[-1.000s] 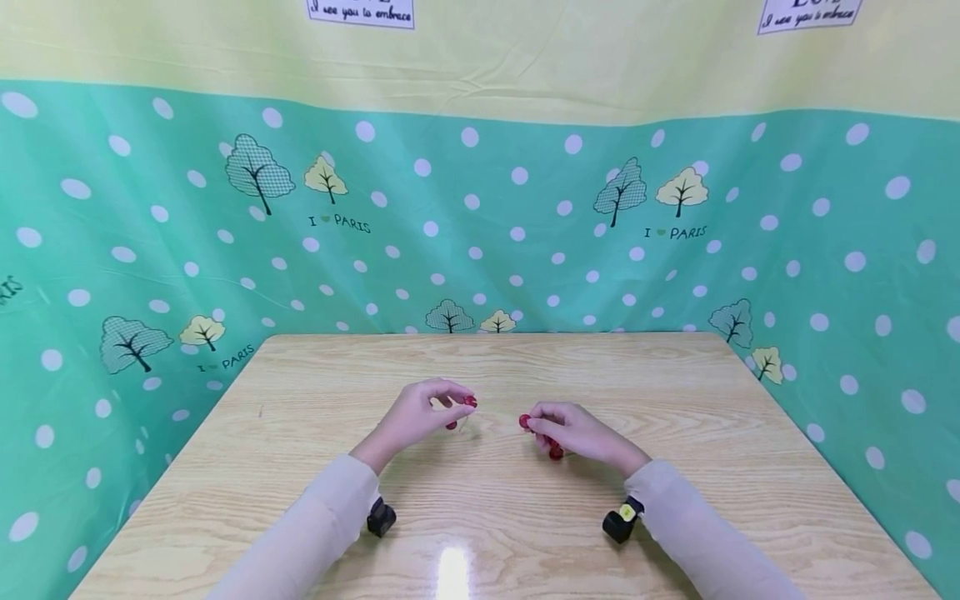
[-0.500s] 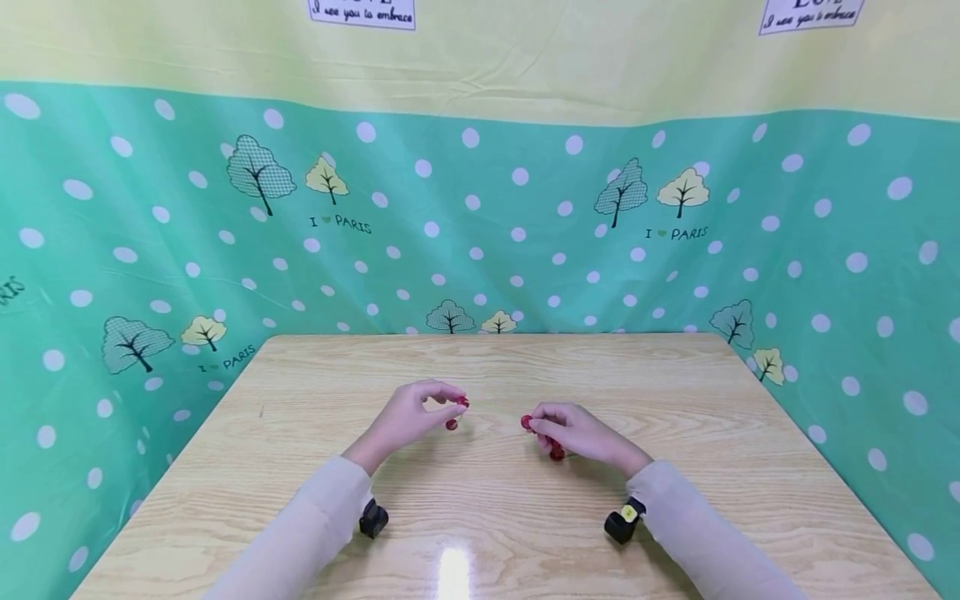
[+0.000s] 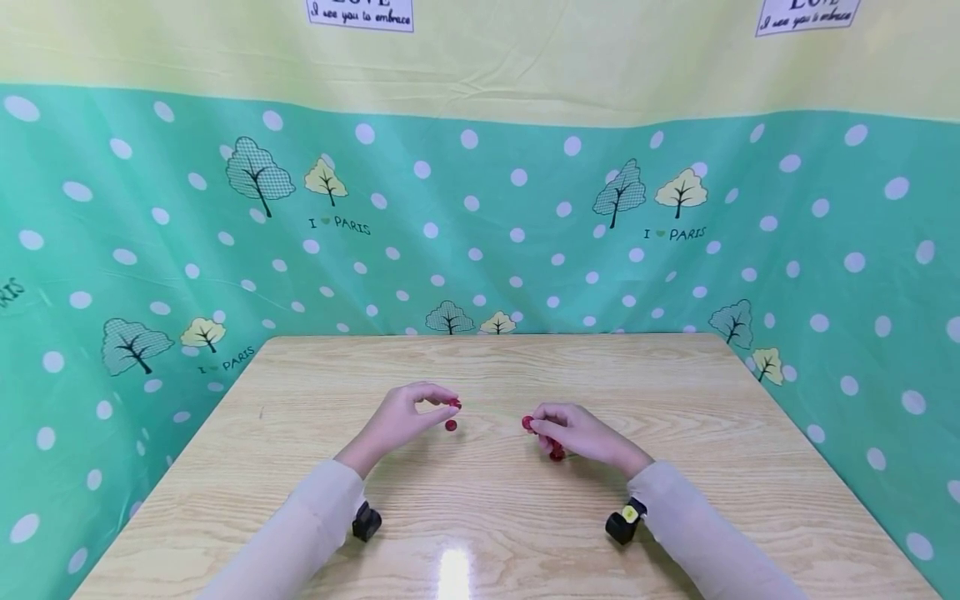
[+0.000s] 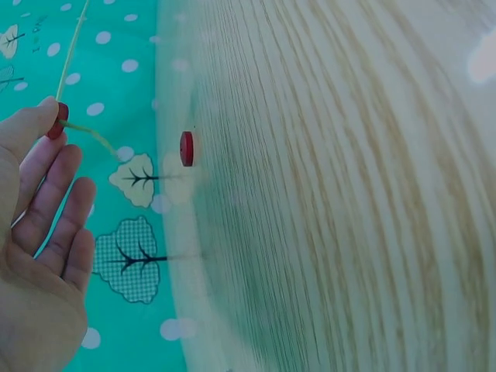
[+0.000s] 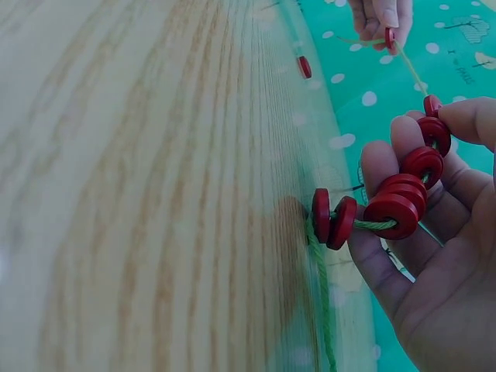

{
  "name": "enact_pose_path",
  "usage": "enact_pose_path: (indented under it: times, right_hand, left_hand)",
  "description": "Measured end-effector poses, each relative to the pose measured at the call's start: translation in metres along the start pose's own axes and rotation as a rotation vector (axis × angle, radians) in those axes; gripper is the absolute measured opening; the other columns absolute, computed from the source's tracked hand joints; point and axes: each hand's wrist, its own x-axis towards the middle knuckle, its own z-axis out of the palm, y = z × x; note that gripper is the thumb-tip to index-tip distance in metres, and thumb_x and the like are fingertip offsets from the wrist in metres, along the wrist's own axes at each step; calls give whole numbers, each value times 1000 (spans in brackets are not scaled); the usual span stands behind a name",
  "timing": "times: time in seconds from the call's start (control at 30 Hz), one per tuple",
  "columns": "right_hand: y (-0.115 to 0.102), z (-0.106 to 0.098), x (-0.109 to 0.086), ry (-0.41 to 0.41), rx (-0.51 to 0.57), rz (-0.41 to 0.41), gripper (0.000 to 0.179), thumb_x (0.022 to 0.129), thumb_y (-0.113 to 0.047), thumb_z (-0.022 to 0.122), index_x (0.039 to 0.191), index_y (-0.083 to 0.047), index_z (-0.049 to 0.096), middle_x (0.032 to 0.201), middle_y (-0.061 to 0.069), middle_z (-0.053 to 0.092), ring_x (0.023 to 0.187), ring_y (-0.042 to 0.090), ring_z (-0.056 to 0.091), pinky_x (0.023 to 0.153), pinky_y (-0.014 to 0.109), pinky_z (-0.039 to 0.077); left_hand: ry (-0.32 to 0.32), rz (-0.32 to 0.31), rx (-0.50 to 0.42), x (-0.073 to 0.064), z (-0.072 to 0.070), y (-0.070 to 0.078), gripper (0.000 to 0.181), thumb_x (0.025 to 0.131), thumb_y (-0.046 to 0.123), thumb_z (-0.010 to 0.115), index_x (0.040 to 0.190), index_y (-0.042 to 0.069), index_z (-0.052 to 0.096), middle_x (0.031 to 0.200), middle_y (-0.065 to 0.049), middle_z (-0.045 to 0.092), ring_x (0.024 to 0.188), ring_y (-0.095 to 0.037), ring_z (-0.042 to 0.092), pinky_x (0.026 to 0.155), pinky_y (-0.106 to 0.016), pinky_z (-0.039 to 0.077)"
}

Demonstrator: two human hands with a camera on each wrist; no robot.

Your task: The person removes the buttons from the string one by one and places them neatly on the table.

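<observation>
My left hand [image 3: 401,417] pinches a small red button [image 4: 57,122] between thumb and forefinger. A thin yellow-green string [image 4: 74,58] passes through that button, with a short free end beyond it. From there the string runs across to my right hand [image 3: 577,433], which pinches another red button [image 5: 432,105] with thumb and forefinger. Several more red buttons [image 5: 394,215] hang threaded on the string along the right fingers. Green string [image 5: 325,302] trails down from them to the table. One loose red button [image 4: 187,149] lies on the table just below the left hand.
Both hands are over a wooden table [image 3: 480,508]. A green dotted curtain [image 3: 495,217] with printed trees stands behind the table and along its sides. A black wrist camera [image 3: 367,522] sits on the left wrist, another camera [image 3: 622,528] on the right.
My left hand has moved leftward with its button, widening the gap between the hands. The loose button shows more fully beneath it. The right hand has stayed nearly still.
</observation>
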Motion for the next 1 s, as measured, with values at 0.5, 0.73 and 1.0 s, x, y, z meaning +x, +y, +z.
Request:
enact_pose_path:
  times: [0.5, 0.73, 1.0]
  right_hand:
    - [-3, 0, -2, -3, -5, 3, 36, 106, -31, 52, 105, 3, 62, 81, 19, 62, 65, 23, 51, 55, 30, 42]
    - [-2, -1, -2, -2, 4, -1, 36, 106, -32, 52, 105, 3, 62, 80, 16, 61, 65, 23, 52, 56, 31, 43]
    - [-1, -1, -2, 3, -1, -6, 36, 106, -32, 51, 105, 3, 62, 79, 13, 61, 64, 21, 51, 55, 30, 42]
  left_hand:
    - [8, -16, 23, -3, -7, -8, 28, 91, 39, 75, 114, 23, 76, 115, 12, 69, 111, -17, 59, 99, -53, 43]
    - [16, -6, 24, -4, -9, -10, 29, 91, 34, 76, 114, 18, 76, 117, 9, 69, 111, -19, 59, 102, -55, 40]
    - [22, 2, 12, -4, -11, -16, 29, 91, 33, 76, 114, 16, 76, 113, 10, 70, 108, -18, 61, 102, -53, 41]
